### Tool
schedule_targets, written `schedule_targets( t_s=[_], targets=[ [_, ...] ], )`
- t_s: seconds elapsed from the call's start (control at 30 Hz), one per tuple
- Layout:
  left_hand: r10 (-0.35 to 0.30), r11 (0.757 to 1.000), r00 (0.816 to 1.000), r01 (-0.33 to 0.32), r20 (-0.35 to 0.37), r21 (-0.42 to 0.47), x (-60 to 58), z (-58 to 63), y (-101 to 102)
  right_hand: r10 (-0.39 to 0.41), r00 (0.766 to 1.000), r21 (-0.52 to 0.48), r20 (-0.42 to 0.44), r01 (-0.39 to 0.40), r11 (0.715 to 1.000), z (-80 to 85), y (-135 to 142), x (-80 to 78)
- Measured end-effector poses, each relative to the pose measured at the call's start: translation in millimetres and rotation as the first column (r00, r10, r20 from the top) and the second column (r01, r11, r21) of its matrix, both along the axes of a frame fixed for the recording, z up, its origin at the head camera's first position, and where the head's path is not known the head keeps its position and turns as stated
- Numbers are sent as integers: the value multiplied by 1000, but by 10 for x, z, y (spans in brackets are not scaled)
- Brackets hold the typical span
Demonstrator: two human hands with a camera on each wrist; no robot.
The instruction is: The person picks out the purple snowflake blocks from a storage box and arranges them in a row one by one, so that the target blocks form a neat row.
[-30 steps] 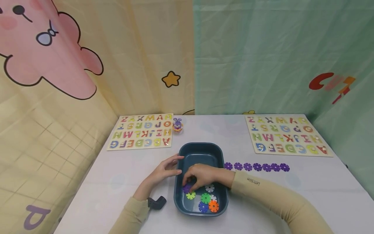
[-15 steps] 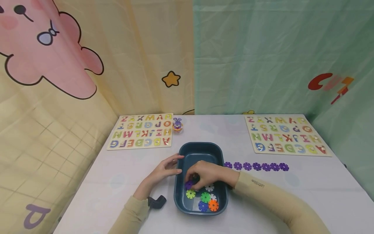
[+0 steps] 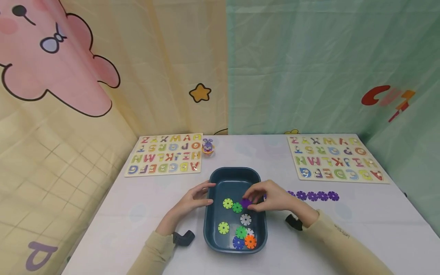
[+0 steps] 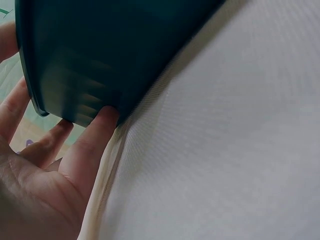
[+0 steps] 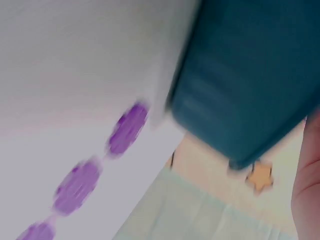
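My right hand (image 3: 271, 196) pinches a purple notched plastic disc (image 3: 246, 203) between thumb and fingertips, above the right side of a dark blue tray (image 3: 234, 249). Inside the tray lie several similar discs: yellow-green (image 3: 228, 203), green (image 3: 237, 207), white (image 3: 245, 219), blue (image 3: 238, 242) and orange (image 3: 250, 241). At the tray's left side, my left hand (image 3: 190, 200) rests fingertips on the rim, fingers spread. In the left wrist view, its thumb touches the tray's outer wall (image 4: 75, 65). The right wrist view shows only part of a finger (image 5: 309, 185); the held disc is out of sight there.
A row of purple discs (image 3: 312, 196) runs along the white table right of the tray, partly hidden by my right hand. Two alphabet boards (image 3: 164, 154) (image 3: 338, 157) lie at the back left and right. A small rabbit figure (image 3: 207, 147) stands beside the left board.
My right hand has lifted the purple disc from the tray's lower left and carried it right and away from me, uncovering the yellow-green and green discs. My left hand stays put.
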State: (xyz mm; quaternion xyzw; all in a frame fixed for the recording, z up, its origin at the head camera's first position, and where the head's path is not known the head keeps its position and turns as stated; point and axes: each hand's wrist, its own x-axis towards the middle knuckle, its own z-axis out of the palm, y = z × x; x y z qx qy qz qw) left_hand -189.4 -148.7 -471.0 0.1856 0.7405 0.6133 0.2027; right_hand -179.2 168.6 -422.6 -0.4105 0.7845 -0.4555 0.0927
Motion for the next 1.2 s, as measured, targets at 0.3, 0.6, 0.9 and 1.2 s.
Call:
schedule_targets(
  t_s=[0.3,0.6,0.9,1.2],
  targets=[
    [-5,1000,1000,5,-1,18,5,-6,-2,-278,960,-84,18,279,957,54,732,116],
    [-4,1000,1000,4,1,6,4,-7,22,-571,821,-3,-3,571,821,33,1406,316],
    [-1,1000,1000,1,-3,18,8,-24,18,-769,639,77,-35,769,635,-151,1913,493],
    [8,1000,1000,-8,9,10,21,-4,10,-864,504,175,-24,853,492,-180,2199,586]
  ],
)
